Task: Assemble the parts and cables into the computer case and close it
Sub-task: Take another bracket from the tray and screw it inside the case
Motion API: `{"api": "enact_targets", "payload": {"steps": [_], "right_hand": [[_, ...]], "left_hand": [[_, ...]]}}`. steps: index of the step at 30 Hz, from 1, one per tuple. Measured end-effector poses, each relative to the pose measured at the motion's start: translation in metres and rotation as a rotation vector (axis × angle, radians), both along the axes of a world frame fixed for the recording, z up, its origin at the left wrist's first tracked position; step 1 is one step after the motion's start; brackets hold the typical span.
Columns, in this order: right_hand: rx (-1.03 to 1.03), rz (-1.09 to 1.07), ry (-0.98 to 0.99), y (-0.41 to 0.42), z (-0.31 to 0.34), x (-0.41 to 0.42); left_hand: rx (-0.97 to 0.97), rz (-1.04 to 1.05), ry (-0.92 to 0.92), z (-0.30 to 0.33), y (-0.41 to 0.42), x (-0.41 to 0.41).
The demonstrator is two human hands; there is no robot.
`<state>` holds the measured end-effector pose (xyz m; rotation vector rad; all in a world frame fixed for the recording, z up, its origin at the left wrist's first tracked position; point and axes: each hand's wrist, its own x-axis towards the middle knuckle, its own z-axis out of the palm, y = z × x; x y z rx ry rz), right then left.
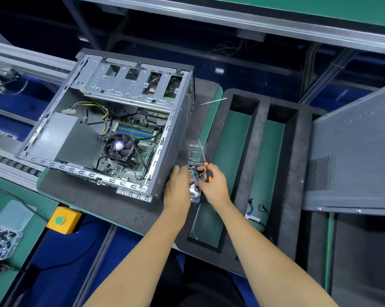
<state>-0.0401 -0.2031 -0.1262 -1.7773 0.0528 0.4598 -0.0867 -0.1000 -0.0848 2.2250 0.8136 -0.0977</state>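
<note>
The open computer case (111, 120) lies on its side on a dark foam mat, its motherboard, CPU fan (119, 147) and cables exposed. Just right of the case's near corner, my left hand (179, 185) holds a small clear plastic screw box (196, 191) with its lid (195, 150) flipped up. My right hand (213, 185) grips an orange-and-black screwdriver (206, 168), shaft pointing up, while its fingertips reach into the box. The grey side panel (353, 156) leans at the right.
A black foam tray (260, 173) with green-floored slots holds cables (257, 214). A white cable tie (213, 101) lies beyond the case. A yellow button box (64, 220) and a clear bin of screws (3, 238) sit at the left. Conveyor rails run behind.
</note>
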Motion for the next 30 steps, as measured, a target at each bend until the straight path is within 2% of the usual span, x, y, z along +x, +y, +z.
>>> {"api": "enact_targets", "payload": {"steps": [4, 9, 13, 16, 21, 28, 30], "right_hand": [[-0.009, 0.006, 0.005, -0.001, 0.001, 0.000], [-0.001, 0.002, 0.006, -0.001, 0.002, 0.000], [0.005, 0.006, 0.007, -0.001, 0.002, 0.000], [0.017, 0.006, 0.005, -0.002, 0.002, 0.000], [0.034, -0.003, -0.006, -0.001, 0.001, 0.000], [0.035, -0.003, -0.001, -0.003, -0.003, 0.001], [0.030, -0.005, 0.002, -0.003, -0.003, 0.001]], "left_hand": [[-0.174, 0.036, -0.126, -0.003, 0.005, -0.011], [-0.510, 0.165, -0.061, -0.012, 0.001, -0.025], [-0.642, 0.301, -0.049, -0.012, -0.001, -0.017], [-0.546, 0.245, -0.058, -0.008, 0.002, -0.008], [-0.102, 0.019, -0.040, -0.009, 0.010, 0.006], [0.034, -0.036, -0.019, -0.010, -0.001, 0.010], [-0.001, -0.012, -0.054, -0.012, -0.002, 0.010]]}}
